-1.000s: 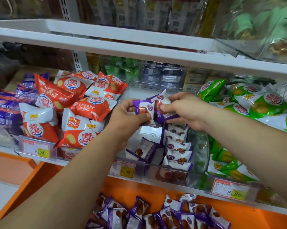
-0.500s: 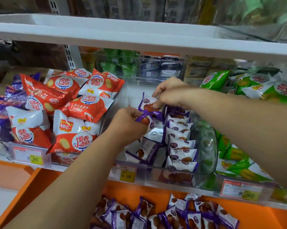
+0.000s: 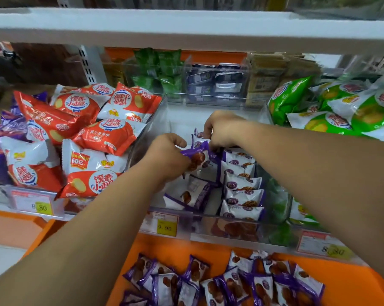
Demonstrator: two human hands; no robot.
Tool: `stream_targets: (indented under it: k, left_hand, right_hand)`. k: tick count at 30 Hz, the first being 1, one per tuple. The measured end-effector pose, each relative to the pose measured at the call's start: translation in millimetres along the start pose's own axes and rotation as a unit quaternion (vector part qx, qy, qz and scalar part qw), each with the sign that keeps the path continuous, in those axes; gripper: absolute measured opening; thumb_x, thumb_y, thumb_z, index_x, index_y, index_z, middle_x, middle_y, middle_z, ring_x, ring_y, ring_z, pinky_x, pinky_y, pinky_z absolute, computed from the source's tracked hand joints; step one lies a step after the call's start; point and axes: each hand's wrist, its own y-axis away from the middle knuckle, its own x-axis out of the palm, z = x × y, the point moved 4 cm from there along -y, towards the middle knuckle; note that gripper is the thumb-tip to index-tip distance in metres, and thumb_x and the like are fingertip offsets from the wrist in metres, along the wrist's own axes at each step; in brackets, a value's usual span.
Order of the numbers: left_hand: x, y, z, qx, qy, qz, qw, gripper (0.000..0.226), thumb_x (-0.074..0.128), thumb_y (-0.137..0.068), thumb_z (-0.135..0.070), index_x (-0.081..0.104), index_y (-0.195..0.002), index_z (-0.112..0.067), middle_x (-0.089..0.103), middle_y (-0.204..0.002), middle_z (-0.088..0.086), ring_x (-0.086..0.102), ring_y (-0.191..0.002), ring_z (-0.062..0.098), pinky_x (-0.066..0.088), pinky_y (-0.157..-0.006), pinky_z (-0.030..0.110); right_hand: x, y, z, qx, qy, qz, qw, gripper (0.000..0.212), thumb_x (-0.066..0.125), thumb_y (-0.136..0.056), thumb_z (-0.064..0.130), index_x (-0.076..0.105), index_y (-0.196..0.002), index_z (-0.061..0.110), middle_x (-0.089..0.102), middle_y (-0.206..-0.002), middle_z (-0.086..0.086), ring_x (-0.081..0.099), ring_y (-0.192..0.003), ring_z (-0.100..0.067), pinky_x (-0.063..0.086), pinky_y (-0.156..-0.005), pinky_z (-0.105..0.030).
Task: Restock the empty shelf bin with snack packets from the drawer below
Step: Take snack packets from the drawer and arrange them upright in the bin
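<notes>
A clear plastic shelf bin (image 3: 211, 100) sits mid-shelf, partly filled. A row of several purple-and-white snack packets (image 3: 241, 184) stands along its right side, and one more packet (image 3: 186, 195) lies flat at the front left. My left hand (image 3: 166, 157) grips a purple packet (image 3: 196, 156) over the bin's middle. My right hand (image 3: 222, 128) reaches deeper in and pinches another packet (image 3: 198, 136) at the back end of the row. Below the shelf, the orange drawer (image 3: 175, 246) holds several more purple packets (image 3: 226, 283).
Red-and-white snack bags (image 3: 87, 140) fill the bin to the left, green ones (image 3: 341, 109) the bin to the right. A white upper shelf (image 3: 186, 27) overhangs close above. Yellow price tags (image 3: 166, 226) line the shelf edge. Small boxed goods (image 3: 215, 82) stand behind the bin.
The hands separated one packet each, then lowered into the bin. My right hand moved back to the row's far end; my left hand stayed mid-bin with its packet. The view tilted down.
</notes>
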Motion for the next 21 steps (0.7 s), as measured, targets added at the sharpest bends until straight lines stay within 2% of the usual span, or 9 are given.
stream_targets:
  k: [3,6,11,13,15,17,19,21]
  left_hand:
    - [0,-5,-3,-0.003,0.002,-0.016,1.000,0.047,0.087,-0.074,-0.001,0.060,-0.110,-0.014,0.071,-0.102,0.015,0.074,-0.087,0.029,0.063,-0.081,0.048]
    - [3,-12,-5,-0.030,0.056,-0.016,0.998,0.048,0.082,-0.075,0.008,0.061,-0.115,-0.009,0.067,-0.112,0.016,0.070,-0.095,0.027,0.062,-0.085,0.043]
    - [10,-17,-4,-0.045,0.060,-0.019,0.997,0.037,0.073,-0.086,0.004,0.063,-0.118,-0.013,0.068,-0.113,0.010,0.063,-0.086,0.020,0.054,-0.067,0.031]
    - [11,-19,-3,-0.042,0.060,-0.016,0.997,0.037,0.071,-0.087,0.002,0.063,-0.118,-0.016,0.069,-0.113,0.011,0.067,-0.088,0.022,0.053,-0.068,0.032]
    - [10,-18,-5,-0.030,0.079,-0.017,0.996,0.041,0.069,-0.088,0.005,0.061,-0.123,-0.015,0.070,-0.112,0.014,0.073,-0.096,0.031,0.057,-0.077,0.041]
    - [6,-18,-10,-0.002,0.082,-0.027,0.996,0.049,0.069,-0.088,0.005,0.057,-0.132,-0.013,0.070,-0.104,0.009,0.073,-0.091,0.029,0.059,-0.087,0.048]
    - [2,-16,-17,0.026,0.109,-0.039,0.993,0.053,0.070,-0.088,0.005,0.054,-0.135,-0.011,0.069,-0.095,0.004,0.070,-0.081,0.021,0.058,-0.089,0.046]
    - [-4,-14,-20,0.039,0.141,-0.072,0.987,0.055,0.074,-0.087,-0.001,0.053,-0.136,-0.010,0.069,-0.107,0.007,0.070,-0.093,0.021,0.058,-0.092,0.040]
  right_hand:
    - [1,0,0,-0.009,0.007,-0.007,1.000,0.020,0.072,-0.080,0.007,0.071,-0.088,0.026,0.071,-0.090,0.002,0.070,-0.078,-0.022,0.061,-0.066,-0.031]
    - [-3,1,-1,-0.013,-0.010,0.000,1.000,0.023,0.066,-0.083,0.005,0.072,-0.091,0.025,0.071,-0.093,0.000,0.070,-0.081,-0.023,0.061,-0.069,-0.032]
    - [-13,8,2,-0.043,-0.034,-0.003,0.999,0.030,0.061,-0.080,0.001,0.076,-0.095,0.023,0.073,-0.095,0.001,0.069,-0.084,-0.018,0.057,-0.067,-0.029]
    - [-19,14,6,-0.062,-0.063,-0.014,0.996,0.033,0.059,-0.078,0.003,0.077,-0.096,0.024,0.072,-0.093,0.004,0.068,-0.085,-0.016,0.058,-0.069,-0.030]
    - [-21,20,11,-0.084,-0.080,0.007,0.993,0.035,0.064,-0.078,0.005,0.076,-0.105,0.024,0.072,-0.097,0.005,0.069,-0.090,-0.017,0.062,-0.079,-0.034]
    - [-18,26,16,-0.098,-0.073,0.039,0.992,0.044,0.081,-0.074,0.012,0.072,-0.115,0.026,0.072,-0.101,0.004,0.069,-0.091,-0.018,0.060,-0.082,-0.034]
    - [-16,30,17,-0.097,-0.068,0.041,0.992,0.055,0.091,-0.069,0.021,0.068,-0.119,0.028,0.071,-0.101,0.004,0.068,-0.087,-0.018,0.057,-0.077,-0.031]
    - [-19,34,16,-0.083,-0.093,0.028,0.992,0.053,0.090,-0.072,0.021,0.066,-0.119,0.029,0.069,-0.099,0.002,0.066,-0.081,-0.019,0.055,-0.069,-0.030]
